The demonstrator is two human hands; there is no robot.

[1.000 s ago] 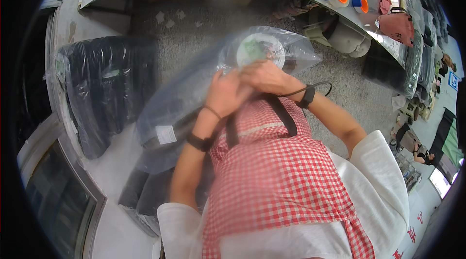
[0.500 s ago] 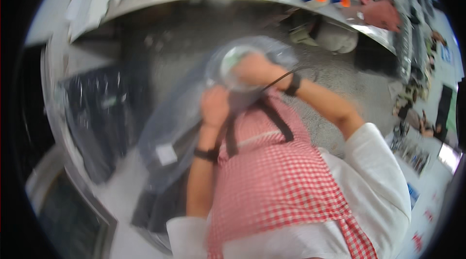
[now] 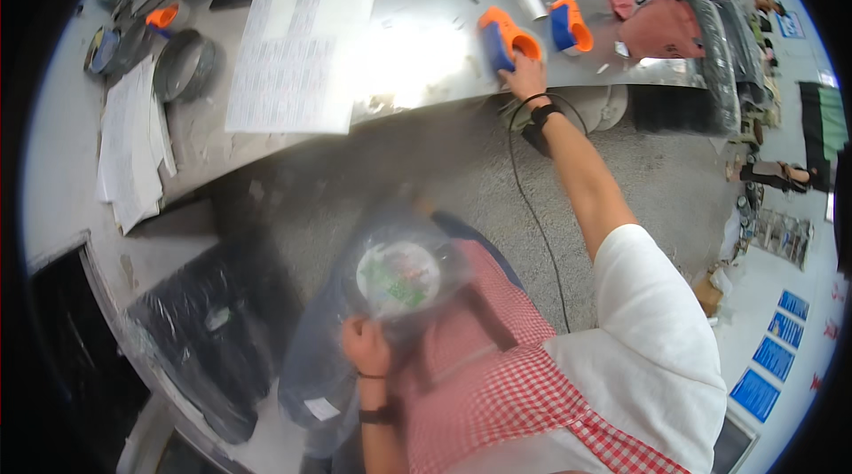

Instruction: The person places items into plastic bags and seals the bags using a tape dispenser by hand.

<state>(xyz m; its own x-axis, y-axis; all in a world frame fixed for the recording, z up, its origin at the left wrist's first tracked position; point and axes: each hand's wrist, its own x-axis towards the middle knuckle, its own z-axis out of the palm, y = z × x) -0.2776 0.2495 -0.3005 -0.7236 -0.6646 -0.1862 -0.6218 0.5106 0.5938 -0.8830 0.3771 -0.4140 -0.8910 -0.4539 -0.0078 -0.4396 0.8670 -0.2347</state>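
Observation:
My right hand [image 3: 525,76] reaches to the table's near edge. Its fingers are curled at the orange opening of a blue-and-orange plastic tape dispenser [image 3: 497,50]; a similar tape dispenser [image 3: 568,26] stands just to the right. Over my lap, my left hand [image 3: 365,347] is closed at the lower left rim of a clear round roll [image 3: 398,277], pinching its edge. The roll's white disc carries green and red print. Around and below it, hazy clear plastic [image 3: 306,359] with a small white label covers dark cloth. Blur hides exactly what the left fingertips grip.
The metal table [image 3: 417,39] curves across the top. White printed sheets [image 3: 297,48], a clear tape roll [image 3: 185,66] and a red cloth item [image 3: 664,26] lie on it. Dark plastic-wrapped goods [image 3: 204,332] are at the left. A thin black cable [image 3: 532,208] hangs by my right arm.
My right hand has left the roll and moved up to the tape dispenser. The roll and my left hand now appear lower, and more of the table shows.

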